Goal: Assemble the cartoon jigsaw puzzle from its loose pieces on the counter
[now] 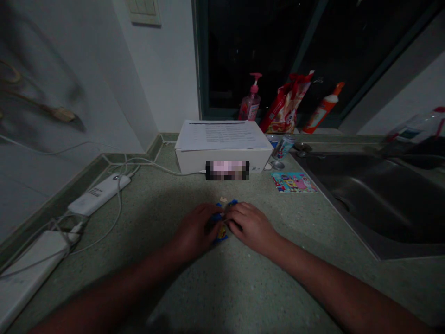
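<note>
Blue and yellow puzzle-like pieces [221, 230] lie on the green speckled counter between my hands, partly covered by the fingers. My left hand [200, 229] has its fingers bent around the left side of these pieces, with a bit of blue showing at the fingertips. From the right, my right hand [251, 227] touches the same group, thumb and fingers pressed together on something small that I cannot make out. A small pale piece [223, 199] sits just beyond the fingertips.
A white box [191, 160] with a paper sheet stands behind, a phone [227, 170] leaning on it. Right of it are a colourful card [295, 182], a can [283, 147] and a sink [375, 199]. Cables and a white power bank [99, 194] lie left.
</note>
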{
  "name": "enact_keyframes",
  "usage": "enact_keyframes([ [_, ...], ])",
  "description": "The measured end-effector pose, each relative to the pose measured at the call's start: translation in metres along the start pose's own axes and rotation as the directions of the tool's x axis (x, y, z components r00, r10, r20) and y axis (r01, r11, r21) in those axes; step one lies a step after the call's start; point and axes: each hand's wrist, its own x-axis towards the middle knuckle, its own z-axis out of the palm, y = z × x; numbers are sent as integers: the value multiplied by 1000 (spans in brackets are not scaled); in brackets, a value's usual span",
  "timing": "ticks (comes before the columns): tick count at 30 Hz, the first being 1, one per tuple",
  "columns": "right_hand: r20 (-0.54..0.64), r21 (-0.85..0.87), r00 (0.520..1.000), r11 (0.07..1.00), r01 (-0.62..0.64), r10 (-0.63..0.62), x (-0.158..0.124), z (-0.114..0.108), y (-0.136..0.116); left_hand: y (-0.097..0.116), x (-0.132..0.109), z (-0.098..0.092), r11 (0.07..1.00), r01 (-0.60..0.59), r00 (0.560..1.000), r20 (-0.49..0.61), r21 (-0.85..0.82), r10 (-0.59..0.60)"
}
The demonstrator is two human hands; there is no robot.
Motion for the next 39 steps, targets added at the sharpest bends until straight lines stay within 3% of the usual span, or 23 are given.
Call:
enact_keyframes([
  [6,-119,44,993,999,-7,12,1,-5,-3,0,2,-1,995,-12,1000,25,97,10],
  [12,-176,99,984,995,-13,30,0,-8,-7,-2,2,-3,991,-37,999,-32,130,42],
  [25,-189,119,980,992,-37,59,-1,-10,-7,4,1,-6,987,-154,984,-82,34,156],
  [32,-153,165,988,986,2,24,1,-14,-10,2,3,-5,998,-48,994,-101,31,51],
  [39,-174,183,985,983,26,6,1,-13,-9,2,2,-6,997,-76,995,-63,9,76],
])
